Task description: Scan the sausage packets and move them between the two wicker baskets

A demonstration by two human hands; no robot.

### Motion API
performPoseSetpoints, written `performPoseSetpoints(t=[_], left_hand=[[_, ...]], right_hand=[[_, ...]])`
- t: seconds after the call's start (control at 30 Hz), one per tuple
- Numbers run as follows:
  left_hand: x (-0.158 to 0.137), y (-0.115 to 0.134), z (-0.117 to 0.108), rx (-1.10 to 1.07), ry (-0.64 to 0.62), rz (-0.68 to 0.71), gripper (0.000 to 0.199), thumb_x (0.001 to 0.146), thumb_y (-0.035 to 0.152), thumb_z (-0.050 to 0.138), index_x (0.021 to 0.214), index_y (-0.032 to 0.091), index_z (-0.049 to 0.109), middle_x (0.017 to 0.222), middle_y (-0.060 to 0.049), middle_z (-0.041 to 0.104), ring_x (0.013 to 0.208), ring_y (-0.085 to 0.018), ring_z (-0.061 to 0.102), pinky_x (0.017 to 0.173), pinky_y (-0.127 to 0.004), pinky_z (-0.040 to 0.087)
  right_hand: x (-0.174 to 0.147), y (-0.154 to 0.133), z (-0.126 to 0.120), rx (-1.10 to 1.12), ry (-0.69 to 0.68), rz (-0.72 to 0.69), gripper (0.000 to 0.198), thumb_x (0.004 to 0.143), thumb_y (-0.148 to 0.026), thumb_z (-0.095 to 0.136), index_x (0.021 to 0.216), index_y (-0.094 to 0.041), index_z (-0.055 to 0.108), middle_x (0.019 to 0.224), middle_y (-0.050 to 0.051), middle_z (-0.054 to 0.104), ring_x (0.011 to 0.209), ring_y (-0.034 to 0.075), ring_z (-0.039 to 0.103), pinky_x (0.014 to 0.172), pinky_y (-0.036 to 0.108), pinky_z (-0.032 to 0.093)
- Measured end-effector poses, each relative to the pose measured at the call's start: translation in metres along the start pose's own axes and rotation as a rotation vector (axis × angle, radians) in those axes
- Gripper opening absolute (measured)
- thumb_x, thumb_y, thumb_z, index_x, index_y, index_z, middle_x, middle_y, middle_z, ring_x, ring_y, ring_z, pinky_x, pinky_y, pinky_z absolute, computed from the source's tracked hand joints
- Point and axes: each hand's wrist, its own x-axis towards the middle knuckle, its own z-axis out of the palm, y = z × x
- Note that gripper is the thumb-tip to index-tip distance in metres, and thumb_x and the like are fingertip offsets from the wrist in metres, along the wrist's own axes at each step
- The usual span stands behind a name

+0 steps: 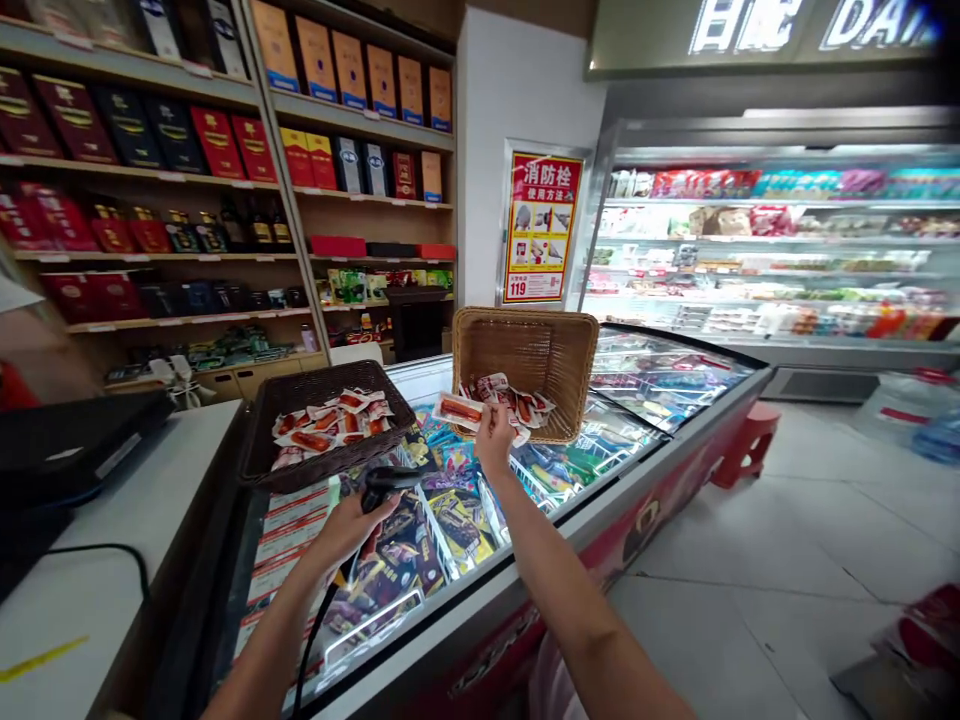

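My left hand [354, 525] is wrapped round a black handheld barcode scanner [391, 478], whose head points right and whose cable hangs down. Between the fingers of my right hand [493, 440] is a packaged sausage [459, 410], held at the front opening of a tan wicker basket [525, 340]. That basket is tilted towards me, with several more wrapped sausages [529, 405] inside. To the left, a dark brown wicker basket [259, 425] holds a pile of similar packs [330, 425]. Both baskets rest on the glass top of a chest freezer [592, 515].
Frozen goods show through the freezer glass. A white counter [180, 480] with a black device [82, 435] stands at left, before shelves of boxed bottles [217, 140]. At right are a red stool [746, 445], water bottles [904, 405] and a refrigerated display [772, 250].
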Motion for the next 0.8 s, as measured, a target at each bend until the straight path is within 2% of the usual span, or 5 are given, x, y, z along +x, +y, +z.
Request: performPoseSetpoints(t=[0.13,0.23,0.43,0.7,0.8], left_hand=[[-0.007,0.016,-0.005,-0.003,-0.045,-0.050,0.054,0.064,0.068,0.081,0.063,0.023,0.051,0.045,0.003,0.051,0.036,-0.013,0.044,0.041,-0.026,0.035],[-0.009,0.021,-0.009,-0.005,-0.019,0.011,0.054,0.070,0.067,0.078,0.060,0.022,0.050,0.044,0.002,0.051,0.038,-0.014,0.047,0.044,-0.027,0.039],[-0.008,0.024,-0.007,-0.112,0.048,0.168,0.050,0.072,0.062,0.080,0.064,0.021,0.053,0.051,0.003,0.052,0.039,-0.012,0.047,0.041,-0.025,0.037],[-0.012,0.026,-0.005,-0.031,-0.022,0.214,0.053,0.078,0.065,0.074,0.061,0.021,0.051,0.045,0.001,0.051,0.038,-0.012,0.046,0.042,-0.025,0.038],[-0.014,0.027,-0.004,-0.064,-0.016,0.219,0.052,0.078,0.064,0.075,0.062,0.021,0.051,0.045,0.001,0.051,0.038,-0.012,0.045,0.041,-0.025,0.039]], right_hand=[[0.000,-0.002,0.000,-0.067,0.035,0.007,0.038,0.102,-0.050,0.034,0.094,-0.022,0.059,0.077,0.007,0.071,0.067,0.022,0.064,0.061,0.028,0.041],[-0.004,-0.002,0.000,-0.106,0.005,0.003,0.037,0.103,-0.048,0.035,0.094,-0.022,0.060,0.074,0.006,0.069,0.064,0.021,0.063,0.060,0.027,0.039],[-0.009,-0.003,0.001,-0.126,-0.046,-0.024,0.037,0.103,-0.048,0.036,0.089,-0.023,0.060,0.066,0.003,0.066,0.064,0.020,0.063,0.061,0.026,0.040],[-0.010,-0.009,-0.001,-0.148,-0.040,-0.006,0.032,0.099,-0.044,0.042,0.086,-0.022,0.061,0.068,0.003,0.068,0.064,0.019,0.063,0.065,0.026,0.043],[-0.010,-0.011,-0.002,-0.137,-0.048,-0.003,0.031,0.099,-0.044,0.042,0.085,-0.022,0.060,0.069,0.004,0.068,0.064,0.018,0.063,0.065,0.026,0.043]])
